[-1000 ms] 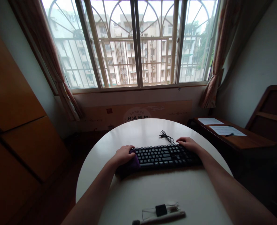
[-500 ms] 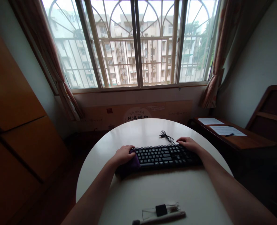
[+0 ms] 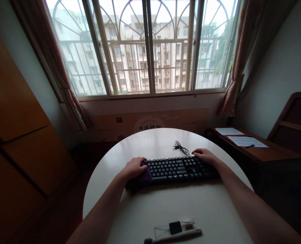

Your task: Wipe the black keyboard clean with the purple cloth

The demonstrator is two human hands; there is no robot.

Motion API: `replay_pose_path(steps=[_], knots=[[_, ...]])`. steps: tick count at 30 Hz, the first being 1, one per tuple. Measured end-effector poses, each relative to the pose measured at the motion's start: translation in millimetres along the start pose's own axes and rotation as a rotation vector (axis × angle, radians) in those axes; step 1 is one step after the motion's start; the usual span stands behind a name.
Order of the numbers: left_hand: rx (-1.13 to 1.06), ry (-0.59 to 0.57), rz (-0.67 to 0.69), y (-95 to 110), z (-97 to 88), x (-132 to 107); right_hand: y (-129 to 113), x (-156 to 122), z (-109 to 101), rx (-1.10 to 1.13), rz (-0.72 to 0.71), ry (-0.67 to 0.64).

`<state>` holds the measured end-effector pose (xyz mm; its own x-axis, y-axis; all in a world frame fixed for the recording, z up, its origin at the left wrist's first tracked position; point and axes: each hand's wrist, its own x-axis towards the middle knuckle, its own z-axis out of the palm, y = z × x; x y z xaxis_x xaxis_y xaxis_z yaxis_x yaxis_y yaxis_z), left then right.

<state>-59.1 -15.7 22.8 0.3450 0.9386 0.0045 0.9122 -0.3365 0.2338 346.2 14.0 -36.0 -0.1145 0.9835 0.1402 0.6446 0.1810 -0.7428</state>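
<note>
The left hand (image 3: pixel 135 167) grips a purple cloth (image 3: pixel 146 175) at nine o'clock on the keyboard (image 3: pixel 180 171); the right hand (image 3: pixel 204 156) rests at two, its grip unclear. Most keys (image 3: pixel 163 166) lie uncovered; how much is finished cannot be told. A cable (image 3: pixel 182 148) lies at twelve, a brush (image 3: pixel 177 236) at six.

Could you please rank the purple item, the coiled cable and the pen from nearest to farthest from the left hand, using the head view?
1. Purple item: at the left hand, by the keyboard's left end.
2. Coiled cable: beyond the keyboard, rightward.
3. Pen: far right, on paper.
</note>
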Motion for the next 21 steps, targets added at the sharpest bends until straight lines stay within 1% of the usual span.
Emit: replay_pose_path(steps=[21], knots=[[0.000, 0.009, 0.004, -3.1, 2.6, 1.4, 2.4, 0.4, 0.5, -0.018, 0.005, -0.002]])
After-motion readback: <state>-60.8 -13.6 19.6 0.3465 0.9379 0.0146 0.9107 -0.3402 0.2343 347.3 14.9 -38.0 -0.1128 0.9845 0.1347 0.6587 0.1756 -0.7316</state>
